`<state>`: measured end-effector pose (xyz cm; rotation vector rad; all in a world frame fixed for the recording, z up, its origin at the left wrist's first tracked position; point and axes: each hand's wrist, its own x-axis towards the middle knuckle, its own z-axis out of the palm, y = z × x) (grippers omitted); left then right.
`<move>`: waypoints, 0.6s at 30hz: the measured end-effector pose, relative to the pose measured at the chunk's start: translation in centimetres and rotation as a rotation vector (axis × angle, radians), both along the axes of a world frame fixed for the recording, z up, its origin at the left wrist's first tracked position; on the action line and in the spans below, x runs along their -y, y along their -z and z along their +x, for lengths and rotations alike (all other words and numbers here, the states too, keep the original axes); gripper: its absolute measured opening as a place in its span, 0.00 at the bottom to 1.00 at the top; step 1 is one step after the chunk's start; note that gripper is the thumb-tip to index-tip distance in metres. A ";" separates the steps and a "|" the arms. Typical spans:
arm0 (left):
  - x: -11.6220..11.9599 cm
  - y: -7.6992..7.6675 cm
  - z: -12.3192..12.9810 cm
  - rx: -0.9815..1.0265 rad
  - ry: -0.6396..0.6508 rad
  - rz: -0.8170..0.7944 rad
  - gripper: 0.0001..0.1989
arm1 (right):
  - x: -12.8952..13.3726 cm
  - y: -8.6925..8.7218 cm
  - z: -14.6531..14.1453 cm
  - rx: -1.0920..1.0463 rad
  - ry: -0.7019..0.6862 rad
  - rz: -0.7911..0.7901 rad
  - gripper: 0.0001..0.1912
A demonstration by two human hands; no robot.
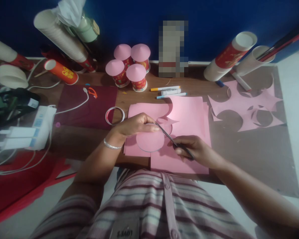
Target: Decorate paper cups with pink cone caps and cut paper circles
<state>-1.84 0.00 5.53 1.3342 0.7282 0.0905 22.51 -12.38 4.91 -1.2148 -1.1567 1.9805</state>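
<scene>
A round pink paper disc (150, 141) with a dark outline is pinched in my left hand (139, 125), thumb on top. My right hand (193, 147) is closed around dark-handled scissors (168, 135), whose blades reach up and left to the disc's right edge. Whether the blades are apart I cannot tell. A curved offcut of pink paper (168, 122) lies or hangs just beyond the blades. Beneath both hands are stacked pink paper sheets (181, 164). A silver bangle circles my left wrist.
Several red cups with pink cone tops (136, 78) stand at the back. Markers (165, 88) lie before them. A tape roll (115, 116) sits left of the paper; cut-out pink scraps (246, 104) lie right. A power strip (41, 127) with white cables is far left, near stacked paper cups (62, 36).
</scene>
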 end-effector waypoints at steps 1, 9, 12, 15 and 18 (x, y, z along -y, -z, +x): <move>0.0 0.0 0.0 0.001 -0.001 -0.001 0.19 | 0.0 0.0 0.0 -0.001 0.000 0.000 0.25; -0.1 0.1 -0.1 0.012 0.024 -0.005 0.19 | 0.1 0.3 0.0 -0.002 0.001 0.012 0.24; -0.1 0.2 -0.2 0.005 0.028 0.001 0.19 | 0.1 0.4 0.1 0.019 0.001 0.009 0.25; -0.1 0.4 -0.3 -0.001 0.023 0.015 0.20 | 0.0 0.4 0.1 0.030 0.001 0.007 0.26; -0.1 0.3 -0.5 -0.006 0.012 0.032 0.21 | -0.1 0.4 0.0 0.039 -0.003 0.004 0.26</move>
